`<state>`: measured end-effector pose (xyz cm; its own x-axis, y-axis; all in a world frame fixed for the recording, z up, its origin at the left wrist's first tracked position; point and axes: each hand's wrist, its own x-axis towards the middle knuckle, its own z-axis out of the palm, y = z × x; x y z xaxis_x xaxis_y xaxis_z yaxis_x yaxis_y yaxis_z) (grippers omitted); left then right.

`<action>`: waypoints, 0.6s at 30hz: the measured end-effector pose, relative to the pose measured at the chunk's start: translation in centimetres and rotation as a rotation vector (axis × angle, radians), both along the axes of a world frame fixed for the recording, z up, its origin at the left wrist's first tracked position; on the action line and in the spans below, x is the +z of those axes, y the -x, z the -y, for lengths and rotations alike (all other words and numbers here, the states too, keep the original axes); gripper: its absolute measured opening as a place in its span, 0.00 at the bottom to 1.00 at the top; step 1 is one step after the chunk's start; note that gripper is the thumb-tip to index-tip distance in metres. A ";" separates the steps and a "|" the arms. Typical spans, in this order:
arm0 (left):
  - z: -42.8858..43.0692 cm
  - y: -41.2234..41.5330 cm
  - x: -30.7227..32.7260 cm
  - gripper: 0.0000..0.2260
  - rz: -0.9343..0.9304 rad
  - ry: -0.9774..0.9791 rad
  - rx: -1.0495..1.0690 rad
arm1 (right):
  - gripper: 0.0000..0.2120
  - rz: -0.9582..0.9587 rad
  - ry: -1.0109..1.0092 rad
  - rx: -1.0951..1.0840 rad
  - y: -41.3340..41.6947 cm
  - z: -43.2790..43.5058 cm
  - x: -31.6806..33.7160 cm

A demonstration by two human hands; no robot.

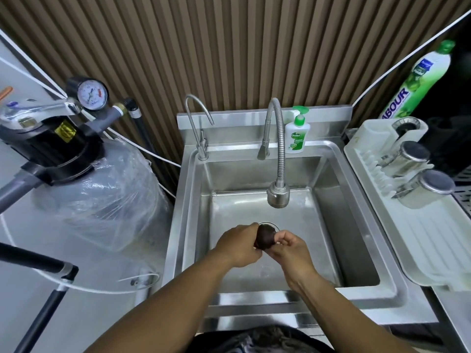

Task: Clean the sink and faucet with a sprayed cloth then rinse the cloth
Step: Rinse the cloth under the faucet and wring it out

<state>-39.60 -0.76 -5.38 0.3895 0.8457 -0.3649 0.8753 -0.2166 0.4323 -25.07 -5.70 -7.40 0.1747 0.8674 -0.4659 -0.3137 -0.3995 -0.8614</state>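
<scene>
A dark brown cloth (265, 240) is bunched into a tight ball over the basin of the steel sink (356, 212). My left hand (238, 244) and my right hand (289, 247) both grip it from either side, just in front of the drain (272, 224). The flexible steel faucet (279, 159) arches above, its spray head hanging over the basin beyond my hands. No water is visible running from it. A thinner gooseneck tap (197, 123) stands at the sink's back left corner.
A Dettol soap pump bottle (297, 133) stands on the back ledge. A white drying rack (418, 225) with steel cups (407, 156) sits to the right, a green dish-soap bottle (420, 77) behind it. A plastic-wrapped tank (107, 200) with a pressure gauge (90, 94) stands to the left.
</scene>
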 end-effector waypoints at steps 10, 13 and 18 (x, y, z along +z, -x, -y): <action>0.5 -1.5 -0.4 0.12 -0.170 -0.110 -0.036 | 0.15 0.146 0.001 0.058 -1.2 0.9 0.1; 0.6 -2.1 -0.7 0.12 -0.183 -0.100 -0.034 | 0.14 0.160 0.032 0.098 -2.3 0.9 -0.2; 0.7 -3.1 -0.6 0.12 -0.196 -0.088 -0.026 | 0.09 0.264 0.101 0.209 -5.2 -0.6 0.3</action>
<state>-36.53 -1.41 -6.03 0.3402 0.8685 -0.3605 0.9345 -0.2694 0.2329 -19.88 -5.11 -7.08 0.1238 0.8491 -0.5134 0.0124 -0.5187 -0.8549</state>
